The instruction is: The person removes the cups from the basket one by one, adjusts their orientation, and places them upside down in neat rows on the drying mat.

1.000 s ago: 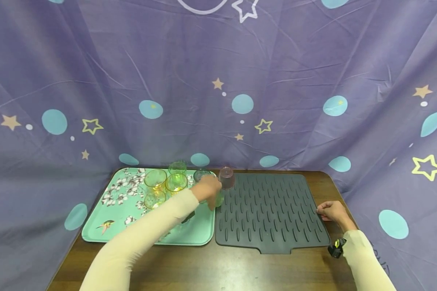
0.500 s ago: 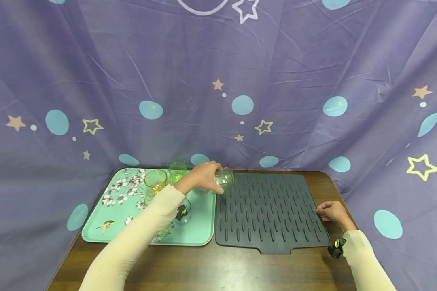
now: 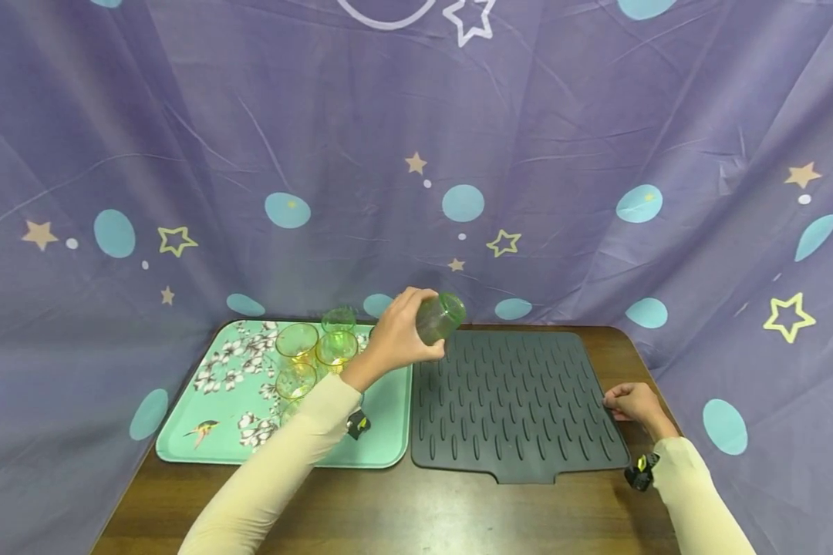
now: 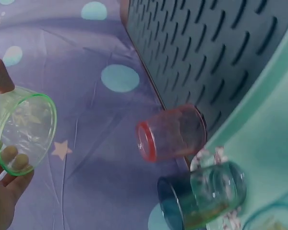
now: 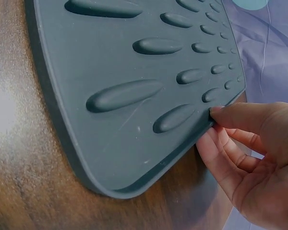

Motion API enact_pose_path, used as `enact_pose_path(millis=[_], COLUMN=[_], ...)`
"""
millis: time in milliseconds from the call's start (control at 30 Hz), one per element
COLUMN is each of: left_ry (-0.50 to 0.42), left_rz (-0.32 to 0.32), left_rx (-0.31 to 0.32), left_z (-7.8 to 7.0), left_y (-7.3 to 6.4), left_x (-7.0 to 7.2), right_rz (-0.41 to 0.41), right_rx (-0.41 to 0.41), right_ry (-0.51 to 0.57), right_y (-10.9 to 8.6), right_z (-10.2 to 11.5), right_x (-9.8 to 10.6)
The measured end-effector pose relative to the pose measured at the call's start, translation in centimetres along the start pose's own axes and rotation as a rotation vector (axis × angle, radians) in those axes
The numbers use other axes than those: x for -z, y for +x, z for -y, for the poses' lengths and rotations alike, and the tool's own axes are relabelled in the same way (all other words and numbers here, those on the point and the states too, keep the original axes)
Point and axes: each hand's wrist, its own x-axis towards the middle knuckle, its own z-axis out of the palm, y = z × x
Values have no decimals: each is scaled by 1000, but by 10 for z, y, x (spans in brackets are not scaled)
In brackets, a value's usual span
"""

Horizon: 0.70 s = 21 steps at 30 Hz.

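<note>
Tray's (image 3: 180, 439) on the table (image 3: 458, 516) just left of the mat (image 3: 514, 401), several glasses (image 3: 336, 348) clustered toward the tray's back edge, plus another glass (image 4: 173, 134) parked at the mat's back-left corner.

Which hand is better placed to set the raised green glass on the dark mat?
Left, most likely: the left hand holds the green glass near the mat's left side, while the right hand pinches the mat's right edge.

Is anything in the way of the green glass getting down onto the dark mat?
The red glass stands upside down on the far corner of the dark mat, beside the tray, so the green glass might bump it there. Nothing visible stands between the green glass and the middle of the dark mat.
</note>
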Motion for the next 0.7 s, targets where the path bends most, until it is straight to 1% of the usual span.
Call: enact_pose_path(millis=[133, 267, 333, 433, 567, 700], left_ry=[-75, -123, -139, -175, -242, -264], left_rz=[-58, -107, -133, -170, -194, -196], left_rx=[8, 41, 57, 81, 124, 180], left_z=[-6, -9, -9, -9, -6, 0], left_y=[1, 4, 5, 6, 4, 1], left_x=[-9, -22, -28, -35, -43, -53], right_rz=[-5, 0, -4, 4, 0, 0], right_rx=[-5, -2, -13, -9, -12, -8], right_ry=[1, 1, 5, 1, 7, 9], right_y=[1, 4, 5, 7, 7, 8], right_z=[-1, -3, -5, -8, -9, -10], right_x=[-1, -1, -2, -2, -2, -1])
